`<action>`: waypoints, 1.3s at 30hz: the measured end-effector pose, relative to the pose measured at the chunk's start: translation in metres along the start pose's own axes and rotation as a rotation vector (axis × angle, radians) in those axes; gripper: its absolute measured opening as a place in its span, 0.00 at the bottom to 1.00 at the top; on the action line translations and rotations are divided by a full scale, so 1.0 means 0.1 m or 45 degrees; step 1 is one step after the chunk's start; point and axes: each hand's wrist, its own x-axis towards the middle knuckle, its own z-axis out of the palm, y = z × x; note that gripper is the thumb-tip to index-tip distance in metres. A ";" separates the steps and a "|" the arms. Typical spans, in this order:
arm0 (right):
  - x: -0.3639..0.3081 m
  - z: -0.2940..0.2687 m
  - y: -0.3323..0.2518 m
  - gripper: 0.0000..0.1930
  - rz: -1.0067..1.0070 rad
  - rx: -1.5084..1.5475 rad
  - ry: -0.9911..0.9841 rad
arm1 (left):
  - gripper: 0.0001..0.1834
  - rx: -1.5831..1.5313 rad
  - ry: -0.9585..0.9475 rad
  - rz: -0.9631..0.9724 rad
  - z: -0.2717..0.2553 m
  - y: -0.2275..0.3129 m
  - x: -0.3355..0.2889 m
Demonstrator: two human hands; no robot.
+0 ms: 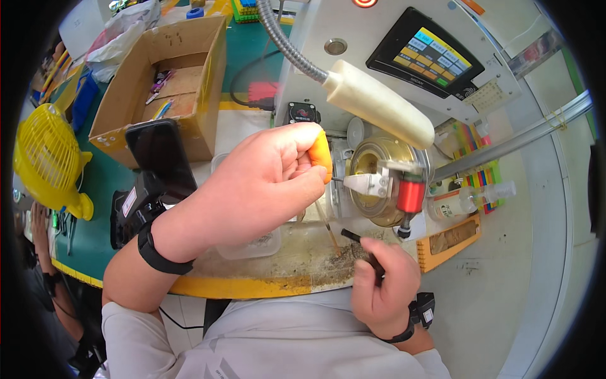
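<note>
My left hand [271, 164] reaches over the bench, its fingers curled in a pinch. An orange-yellow finger cot [320, 156] covers one fingertip, and what the pinch holds is hidden. Just right of it stands a machine head with a round, glassy bowl [372, 158], a white bracket [366, 184] and a red cylinder [411, 193]. My right hand [388, 284], low near the bench's front edge, is closed round a thin black rod-shaped tool [351, 235]. A slim brownish stick [328, 228] lies between my hands on the stained worktop.
A white lamp [379, 104] on a flexible metal neck hangs above the bowl. Left are a cardboard box [211, 82], a phone [162, 158] and a yellow fan [47, 158]. A clear tray [252, 245] sits under my left forearm. Right are a bottle [454, 203] and an orange tray [449, 243].
</note>
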 end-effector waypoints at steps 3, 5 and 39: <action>0.18 0.17 -0.16 0.18 0.175 0.057 0.037 | 0.01 0.020 -0.023 0.004 -0.01 0.01 0.00; 0.29 0.21 -0.21 0.19 0.248 0.055 0.064 | 0.01 0.038 -0.027 0.014 -0.01 0.01 -0.01; 0.70 0.34 -0.29 0.09 0.202 -0.289 -0.063 | 0.01 -0.036 -0.065 -0.003 0.00 0.02 -0.03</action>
